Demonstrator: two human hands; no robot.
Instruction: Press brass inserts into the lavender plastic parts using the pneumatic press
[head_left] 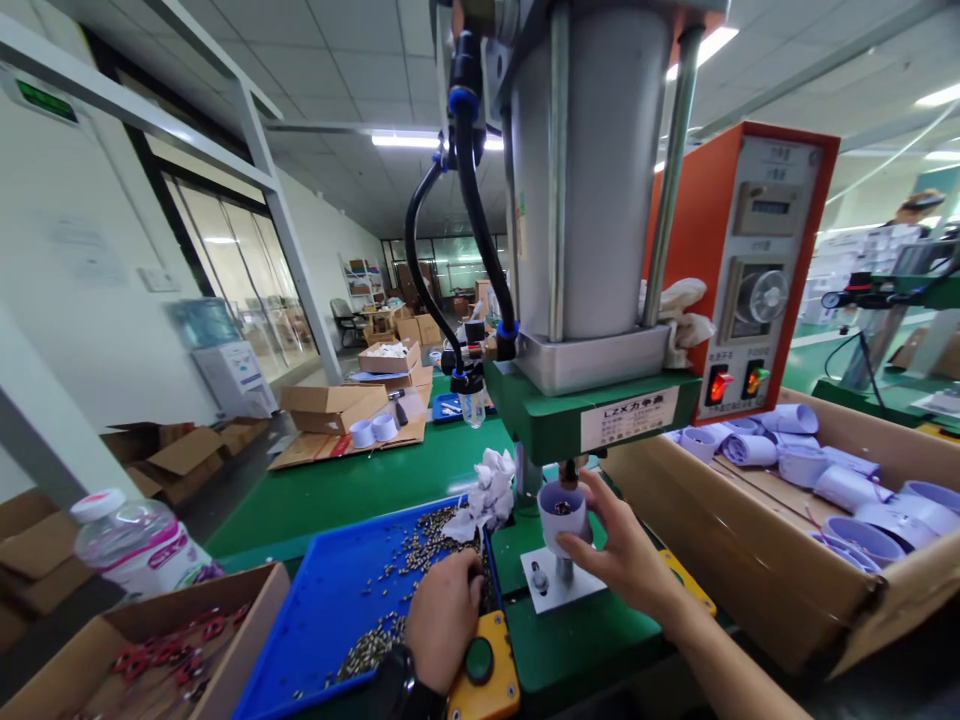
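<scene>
Between the thumb and fingers of my right hand [622, 555] is a white plastic cylinder [561, 515], open at the top, with small dark metal parts inside. It sits under the press ram [570, 472], around the metal post above the white base plate [551, 585]. My left hand [446, 610], with a dark watch on the wrist, is at the right edge of the blue tray [322, 570]. Its fingers are curled together and their tips are mostly hidden, so what they hold cannot be made out. Small metal pieces [375, 645] lie scattered in the tray.
A yellow button box [491, 680] with a green button is beside my left wrist. A cardboard box [720, 540] of white cylinders stands right, below the orange control box [697, 240]. Crumpled white paper [491, 490] touches the tray. A carton [255, 610] holds red wired parts.
</scene>
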